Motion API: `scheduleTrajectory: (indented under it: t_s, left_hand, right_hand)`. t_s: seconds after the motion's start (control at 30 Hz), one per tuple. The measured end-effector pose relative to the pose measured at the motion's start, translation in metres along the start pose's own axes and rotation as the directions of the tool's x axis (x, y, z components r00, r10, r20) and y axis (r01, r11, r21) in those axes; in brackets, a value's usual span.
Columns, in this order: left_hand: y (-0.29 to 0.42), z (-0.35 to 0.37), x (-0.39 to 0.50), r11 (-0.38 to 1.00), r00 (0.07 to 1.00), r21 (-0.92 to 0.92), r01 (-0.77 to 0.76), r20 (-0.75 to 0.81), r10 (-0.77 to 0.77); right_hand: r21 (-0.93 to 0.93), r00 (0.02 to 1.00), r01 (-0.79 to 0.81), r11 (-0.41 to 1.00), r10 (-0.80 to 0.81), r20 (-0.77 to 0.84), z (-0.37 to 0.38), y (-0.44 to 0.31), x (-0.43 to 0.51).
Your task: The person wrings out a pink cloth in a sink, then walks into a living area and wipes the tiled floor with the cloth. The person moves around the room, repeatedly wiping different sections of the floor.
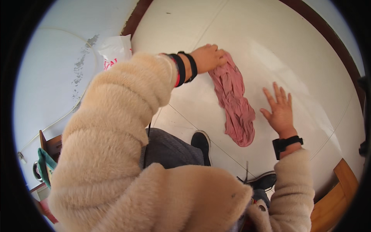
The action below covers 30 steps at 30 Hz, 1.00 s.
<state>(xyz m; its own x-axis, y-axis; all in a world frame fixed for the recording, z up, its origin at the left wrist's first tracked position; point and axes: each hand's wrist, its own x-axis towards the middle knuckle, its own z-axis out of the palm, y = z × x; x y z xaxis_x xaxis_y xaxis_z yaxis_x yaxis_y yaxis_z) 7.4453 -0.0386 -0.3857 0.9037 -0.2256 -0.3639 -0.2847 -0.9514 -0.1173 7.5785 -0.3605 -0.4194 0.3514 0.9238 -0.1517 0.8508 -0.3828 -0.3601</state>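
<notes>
A crumpled pink cloth [234, 101] hangs or lies in a long, narrow bundle over the pale tiled floor; whether it touches the floor I cannot tell. Its upper end is gripped by my left hand [209, 58], whose fingers curl around the fabric. To the right of the cloth, apart from it, my right hand [279, 113] is spread with nothing in it. Black straps circle both wrists, below the cuffs of a fluffy beige coat.
A white plastic bag [116, 50] with red printing stands by the wall at upper left. Wooden furniture [337, 200] is at lower right. My dark shoes [201, 145] are on the floor below the cloth. A thin cable [62, 117] runs along the left wall.
</notes>
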Motion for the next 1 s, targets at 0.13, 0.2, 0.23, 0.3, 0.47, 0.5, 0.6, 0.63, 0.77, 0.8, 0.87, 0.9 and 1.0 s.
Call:
scheduleTrajectory:
  t_s: [0.13,0.2,0.23,0.3,0.47,0.5,0.6,0.63,0.77,0.8,0.87,0.9,1.0]
  left_hand:
    - [-0.048,-0.036,-0.006,0.998,0.998,0.056,0.042,0.04,-0.044]
    - [-0.057,-0.033,-0.02,0.998,0.998,0.034,0.045,0.035,-0.046]
    - [-0.056,-0.025,-0.031,1.0,0.999,-0.007,0.004,0.053,-0.003]
    - [-0.044,0.004,-0.061,0.994,0.998,-0.111,-0.014,0.062,0.021]
    - [0.048,0.094,-0.145,0.859,0.983,-0.483,0.171,0.027,-0.181]
    - [0.069,0.103,-0.156,0.805,0.977,-0.561,0.194,0.034,-0.211]
    - [0.11,0.105,-0.169,0.836,0.941,-0.494,0.24,-0.092,-0.325]
    - [0.114,0.1,-0.165,0.792,0.908,-0.555,0.255,-0.144,-0.393]
    - [0.09,0.084,-0.113,0.775,0.895,-0.504,0.383,-0.006,-0.446]
    - [0.081,0.085,-0.1,0.782,0.897,-0.496,0.378,-0.014,-0.442]
    - [0.072,0.097,-0.082,0.754,0.909,-0.541,0.373,0.05,-0.414]
    - [0.071,0.106,-0.078,0.759,0.907,-0.541,0.362,0.016,-0.421]
    - [0.096,0.135,-0.102,0.811,0.886,-0.529,0.25,-0.213,-0.412]
  right_hand:
    - [-0.011,0.996,-0.072,0.997,0.071,-0.06,-0.014,-0.001,0.004]
    - [0.026,0.998,-0.027,0.999,0.028,-0.051,-0.011,-0.013,0.002]
    - [0.052,0.996,0.015,0.999,-0.01,-0.087,-0.008,-0.021,0.003]
    - [0.091,0.996,0.045,0.995,-0.038,-0.078,-0.001,-0.04,0.001]
    - [0.096,0.972,0.142,0.985,-0.157,0.175,0.02,-0.093,-0.01]
    - [0.106,0.95,0.158,0.982,-0.18,0.255,0.024,-0.098,-0.01]
    - [0.1,0.908,0.164,0.981,-0.19,0.373,0.035,-0.115,-0.004]
    - [0.066,0.899,0.124,0.99,-0.14,0.414,0.04,-0.118,0.001]
    - [-0.036,0.891,-0.003,0.999,0.019,0.453,0.053,-0.114,0.024]
    - [-0.019,0.899,-0.018,1.0,0.024,0.437,0.055,-0.11,0.03]
    - [0.071,0.894,-0.067,0.995,0.028,0.446,0.058,-0.105,0.034]
    - [0.161,0.905,-0.078,0.984,0.002,0.426,0.06,-0.103,0.034]
    - [0.221,0.863,-0.015,0.975,-0.099,0.495,0.064,-0.111,0.021]
